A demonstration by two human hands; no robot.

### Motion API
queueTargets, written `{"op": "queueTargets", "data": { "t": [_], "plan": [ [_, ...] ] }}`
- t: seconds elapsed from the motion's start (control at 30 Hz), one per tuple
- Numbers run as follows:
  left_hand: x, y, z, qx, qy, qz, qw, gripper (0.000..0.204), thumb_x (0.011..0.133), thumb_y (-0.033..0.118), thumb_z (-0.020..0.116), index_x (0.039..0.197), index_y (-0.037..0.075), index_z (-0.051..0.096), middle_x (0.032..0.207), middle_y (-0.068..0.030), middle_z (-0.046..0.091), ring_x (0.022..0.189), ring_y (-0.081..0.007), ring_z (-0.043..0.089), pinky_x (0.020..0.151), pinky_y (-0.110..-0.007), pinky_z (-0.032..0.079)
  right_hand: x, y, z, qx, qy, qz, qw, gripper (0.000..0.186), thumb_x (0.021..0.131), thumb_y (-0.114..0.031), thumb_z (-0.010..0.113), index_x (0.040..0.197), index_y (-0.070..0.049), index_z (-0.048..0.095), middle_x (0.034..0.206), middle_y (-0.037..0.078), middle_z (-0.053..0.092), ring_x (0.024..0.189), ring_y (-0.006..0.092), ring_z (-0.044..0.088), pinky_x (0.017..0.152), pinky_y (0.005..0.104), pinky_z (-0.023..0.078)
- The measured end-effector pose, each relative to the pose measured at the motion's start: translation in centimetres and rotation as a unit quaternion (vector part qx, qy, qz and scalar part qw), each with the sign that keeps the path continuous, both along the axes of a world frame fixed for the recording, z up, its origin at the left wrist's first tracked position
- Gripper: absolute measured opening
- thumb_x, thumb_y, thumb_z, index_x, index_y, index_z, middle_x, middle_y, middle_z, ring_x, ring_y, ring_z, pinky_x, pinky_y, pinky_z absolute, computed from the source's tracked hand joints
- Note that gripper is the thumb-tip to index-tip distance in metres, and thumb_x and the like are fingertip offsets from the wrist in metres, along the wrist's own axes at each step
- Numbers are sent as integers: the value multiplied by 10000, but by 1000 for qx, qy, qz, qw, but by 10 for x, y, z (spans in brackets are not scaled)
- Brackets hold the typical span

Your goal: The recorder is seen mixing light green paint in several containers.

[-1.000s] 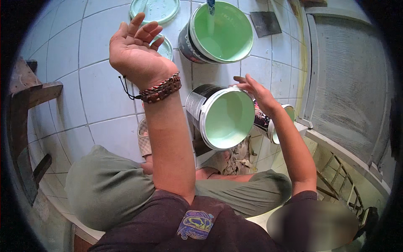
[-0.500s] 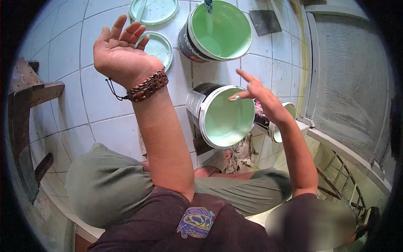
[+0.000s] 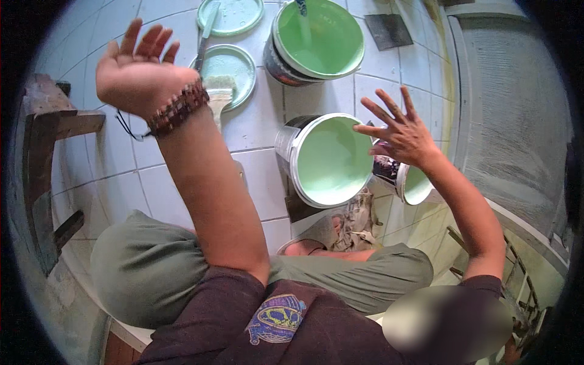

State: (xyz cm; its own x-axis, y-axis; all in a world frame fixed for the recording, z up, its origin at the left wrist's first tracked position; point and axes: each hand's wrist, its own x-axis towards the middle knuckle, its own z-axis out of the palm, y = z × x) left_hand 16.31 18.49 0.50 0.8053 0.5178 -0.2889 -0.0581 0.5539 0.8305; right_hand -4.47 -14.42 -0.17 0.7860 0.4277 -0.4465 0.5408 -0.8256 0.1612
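My left hand (image 3: 143, 79) is raised palm up at the far left, fingers apart and holding nothing, with a braided bracelet at the wrist. My right hand (image 3: 398, 134) hovers by the right rim of the nearer paint bucket (image 3: 289, 152), fingers spread and empty. Pale green paint (image 3: 331, 161) fills part of this bucket. Behind it stands a larger bucket (image 3: 283, 70) of green paint, with a blue-tipped handle (image 3: 301, 7) sticking out. Beside my left wrist, a paintbrush (image 3: 220, 100) rests on the nearer lid (image 3: 244, 70).
A second lid (image 3: 237, 30) lies farther back, with a long flat tool (image 3: 208, 27) across its edge. A small paint can (image 3: 386, 170) leans right of the nearer bucket. A dark square sheet (image 3: 389, 31), a crumpled rag (image 3: 359, 222) and a wooden stool-like frame (image 3: 39, 164) are around.
My left hand has moved left, uncovering the paintbrush on the lid. My right hand has shifted right from above the nearer bucket, and its fingers have spread.
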Motion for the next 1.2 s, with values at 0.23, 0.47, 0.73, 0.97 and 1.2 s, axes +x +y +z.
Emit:
{"op": "queueTargets", "data": {
  "t": [0.23, 0.47, 0.73, 0.97, 1.2],
  "plan": [
    [134, 7, -50, 286, -72, -297, 908, 443, 931, 351, 403, 1001, 0, 663, 814, -163, 680, 728, -282, 655, 708, -423, 510, -36, -19, 16, 4, -127, -88, 988, 699, 822, -619, 533, 1450, -337, 416, 1624, 24, 107, 1497, 303, 0, 1153, 629, -93],
    [87, -40, -90, 720, -35, -628, 293, 393, 858, 402, 593, 912, 29, 704, 764, -150, 683, 718, -258, 652, 669, -419, 525, -75, 1, -14, 24, -102, -137, 985, 606, 902, -631, 391, 1455, -385, 387, 1622, 30, 106, 1496, 302, -10, 1152, 628, -102],
    [-56, 71, -174, 571, 297, -689, 334, 671, 784, 596, 622, 906, -59, 703, 891, -253, 686, 838, -341, 680, 775, -418, 517, -76, 3, 12, 29, -169, -207, 963, 533, 955, -577, 361, 1381, -305, 531, 1623, 66, 116, 1499, 305, 5, 1144, 616, -79],
    [-91, 75, -197, 504, 284, -648, 495, 512, 755, 484, 723, 816, -23, 702, 750, -163, 691, 724, -269, 672, 710, -372, 514, -45, 88, 22, 572, 90, -481, 659, 780, 985, -640, 211, 1422, -42, 455, 1485, 229, 381, 1373, 345, 376, 1121, 417, 279],
    [-101, 80, -210, 456, 312, -602, 577, 468, 796, 389, 644, 883, -66, 574, 750, -218, 654, 742, -330, 659, 708, -418, 504, -29, 92, 22, 791, 286, -517, 158, 901, 929, -719, 46, 1480, -80, 363, 1390, 218, 500, 1191, 299, 539, 973, 418, 423]
  ]
}}
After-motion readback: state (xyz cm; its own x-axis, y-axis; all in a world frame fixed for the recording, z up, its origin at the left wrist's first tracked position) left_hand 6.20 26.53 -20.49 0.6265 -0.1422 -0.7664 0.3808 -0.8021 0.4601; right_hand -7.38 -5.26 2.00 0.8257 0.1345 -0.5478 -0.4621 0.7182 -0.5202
